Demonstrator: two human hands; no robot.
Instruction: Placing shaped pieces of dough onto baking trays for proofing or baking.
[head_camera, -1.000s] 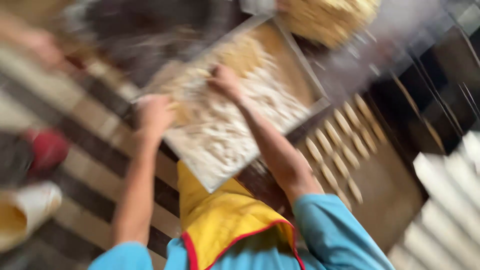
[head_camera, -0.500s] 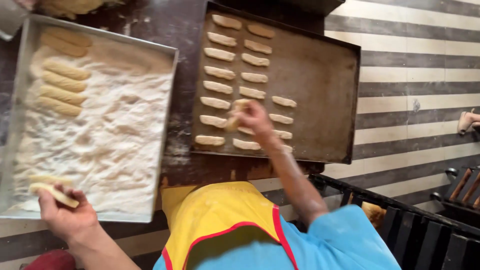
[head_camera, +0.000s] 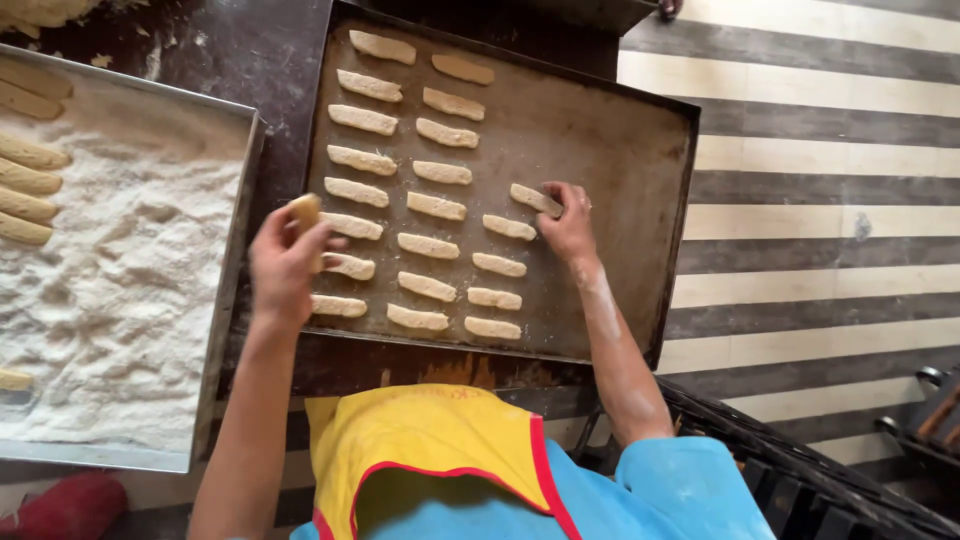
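On the dark surface (head_camera: 270, 60) beside a striped floor (head_camera: 820, 200), my right hand (head_camera: 568, 225) pinches a dough stick (head_camera: 535, 199) on the baking tray (head_camera: 610, 160); my left hand (head_camera: 285, 265) clasps another stick (head_camera: 306, 212).

Bakery — dough-lined baking tray (head_camera: 620, 170), crumb tray (head_camera: 235, 260)

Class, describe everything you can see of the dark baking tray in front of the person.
The dark baking tray is a rectangular, worn brown metal sheet with a low raised rim, lying flat and slightly askew on a dark worktop. Its left part bears three rows of pale dough sticks; the right part is bare. The right hand sets a stick on it; the left hand holds another above its left edge.
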